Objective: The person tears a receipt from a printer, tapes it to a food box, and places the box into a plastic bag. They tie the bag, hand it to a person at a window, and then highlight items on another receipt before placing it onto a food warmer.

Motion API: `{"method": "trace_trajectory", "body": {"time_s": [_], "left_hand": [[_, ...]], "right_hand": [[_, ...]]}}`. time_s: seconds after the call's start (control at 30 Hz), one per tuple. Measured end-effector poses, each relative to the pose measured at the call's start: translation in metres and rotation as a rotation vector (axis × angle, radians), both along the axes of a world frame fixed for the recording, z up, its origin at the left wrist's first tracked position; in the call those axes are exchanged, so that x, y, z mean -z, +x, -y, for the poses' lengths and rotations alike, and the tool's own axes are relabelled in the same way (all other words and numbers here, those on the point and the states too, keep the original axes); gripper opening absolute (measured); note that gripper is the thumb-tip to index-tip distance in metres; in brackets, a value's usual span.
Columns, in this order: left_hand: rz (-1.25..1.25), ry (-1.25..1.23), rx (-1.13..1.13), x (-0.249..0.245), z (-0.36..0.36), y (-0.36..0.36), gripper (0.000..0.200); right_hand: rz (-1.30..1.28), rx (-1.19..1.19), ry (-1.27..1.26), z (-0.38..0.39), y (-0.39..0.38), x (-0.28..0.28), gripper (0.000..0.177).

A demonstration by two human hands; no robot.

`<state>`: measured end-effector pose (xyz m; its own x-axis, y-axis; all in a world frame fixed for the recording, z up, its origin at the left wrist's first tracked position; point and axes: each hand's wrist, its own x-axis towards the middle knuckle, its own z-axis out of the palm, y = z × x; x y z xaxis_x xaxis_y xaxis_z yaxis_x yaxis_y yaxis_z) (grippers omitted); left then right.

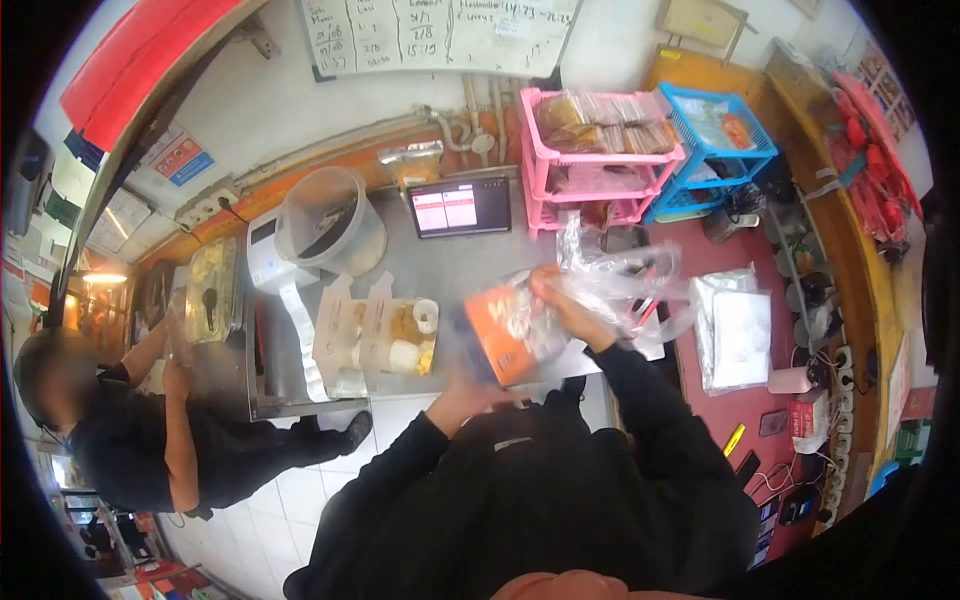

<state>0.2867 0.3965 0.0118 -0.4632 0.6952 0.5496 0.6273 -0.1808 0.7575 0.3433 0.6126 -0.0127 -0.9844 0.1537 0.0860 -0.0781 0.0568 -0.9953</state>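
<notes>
The orange carton (497, 335) sat above the near edge of the steel desk (450, 268). The left hand (468, 383) was closed under its lower end, and the right hand (556, 300) pinched a clear plastic bag (625, 285) over its top. Judged: carton light, stiff and flat-sided, best gripped by its edges; bag thin, crinkly, slippery.

Head-worn, steeply down over counter (450, 268)

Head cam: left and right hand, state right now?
Left hand: closed, holding the orange packet from below.
Right hand: closed, gripping the clear plastic bag around the packet.
</notes>
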Motion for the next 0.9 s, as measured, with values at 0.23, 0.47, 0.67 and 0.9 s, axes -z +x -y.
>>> {"method": "trace_trajectory", "body": {"time_s": [0.23,0.47,0.67,0.9], "left_hand": [[-0.582,0.218,0.111,-0.012,-0.041,0.010,0.027],[-0.487,0.046,-0.125,0.133,-0.053,0.015,0.012],[0.339,0.356,-0.225,-0.026,-0.087,0.009,0.023],[-0.061,-0.207,-0.204,0.032,-0.113,0.033,0.022]], "right_hand": [[-0.177,-0.212,0.068,0.024,0.022,-0.188,0.055],[0.020,0.538,1.594,-0.014,0.058,-0.147,0.065],[-0.073,0.471,1.225,-0.022,0.058,-0.053,0.069],[-0.109,0.467,0.264,-0.016,0.029,0.010,0.065]]}}
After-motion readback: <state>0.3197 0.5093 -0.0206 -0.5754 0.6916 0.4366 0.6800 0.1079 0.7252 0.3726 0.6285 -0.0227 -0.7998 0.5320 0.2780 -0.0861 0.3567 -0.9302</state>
